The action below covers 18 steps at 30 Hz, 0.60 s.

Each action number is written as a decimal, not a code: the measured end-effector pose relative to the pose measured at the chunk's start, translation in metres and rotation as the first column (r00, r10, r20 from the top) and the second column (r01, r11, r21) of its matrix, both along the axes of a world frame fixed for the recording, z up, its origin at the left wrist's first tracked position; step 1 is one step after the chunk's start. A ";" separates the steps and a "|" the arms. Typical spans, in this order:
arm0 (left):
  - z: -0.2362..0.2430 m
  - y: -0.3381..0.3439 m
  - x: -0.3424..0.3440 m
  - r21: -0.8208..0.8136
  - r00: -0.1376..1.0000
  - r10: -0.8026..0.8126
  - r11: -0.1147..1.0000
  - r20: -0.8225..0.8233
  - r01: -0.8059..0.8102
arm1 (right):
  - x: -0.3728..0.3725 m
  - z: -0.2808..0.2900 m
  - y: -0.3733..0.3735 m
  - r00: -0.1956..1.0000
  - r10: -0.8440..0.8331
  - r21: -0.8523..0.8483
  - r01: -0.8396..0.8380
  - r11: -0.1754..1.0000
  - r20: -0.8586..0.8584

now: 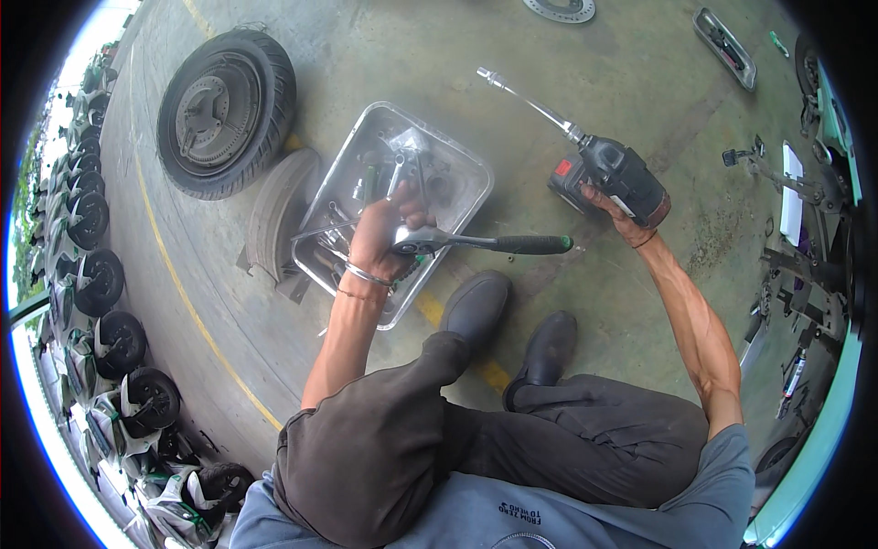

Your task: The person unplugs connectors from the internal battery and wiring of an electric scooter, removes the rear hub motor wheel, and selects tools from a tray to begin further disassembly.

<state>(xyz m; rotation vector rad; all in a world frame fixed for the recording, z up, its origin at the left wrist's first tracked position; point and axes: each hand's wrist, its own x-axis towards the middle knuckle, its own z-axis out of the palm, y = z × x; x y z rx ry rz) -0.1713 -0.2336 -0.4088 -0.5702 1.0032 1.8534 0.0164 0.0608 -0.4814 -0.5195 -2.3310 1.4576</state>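
Observation:
My left hand (377, 236) is closed on a ratchet wrench (535, 244), whose green-tipped black handle points to the right. Below that hand lies a shallow metal tray (473, 174) of loose tools, among them a combination spanner (399, 168). A thin metal rod shows left of my wrist; whether the hand touches it, I cannot tell. On the right, my right hand (633, 222) grips a black cordless impact wrench (624, 178) with a red-marked battery. Its long extension bar (540, 108) carries a socket at the tip and points up and left, over the floor.
Left of the tray lie a wheel with tyre (224, 114) and a curved grey part (283, 215). A brake disc (560, 7) and a small tool tray (725, 48) lie farther off. Motorbikes (119, 343) line the left; metal parts (805, 297) crowd the right.

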 end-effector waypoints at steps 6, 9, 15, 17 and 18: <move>0.048 0.009 -0.007 -0.229 0.660 -0.695 0.718 -0.287 0.657 | 0.041 -0.002 -0.002 0.996 0.085 0.140 -0.089 0.986 0.036; 0.070 0.011 -0.019 -0.316 0.048 -0.890 0.211 -0.454 0.925 | 0.059 -0.001 -0.017 0.989 0.139 0.141 -0.145 0.979 0.050; 0.070 0.013 -0.024 -0.312 -0.037 -0.927 0.087 -0.373 0.946 | 0.079 -0.006 -0.043 0.990 0.115 0.003 -0.115 0.993 0.080; 0.053 0.023 -0.020 -0.294 -0.010 -0.957 0.079 -0.291 0.952 | 0.093 -0.024 -0.039 0.995 0.079 0.148 -0.088 0.985 0.065; 0.034 0.018 -0.018 -0.308 -0.026 -0.932 0.092 -0.360 0.947 | 0.095 -0.037 -0.041 0.997 0.070 0.233 -0.079 0.969 0.044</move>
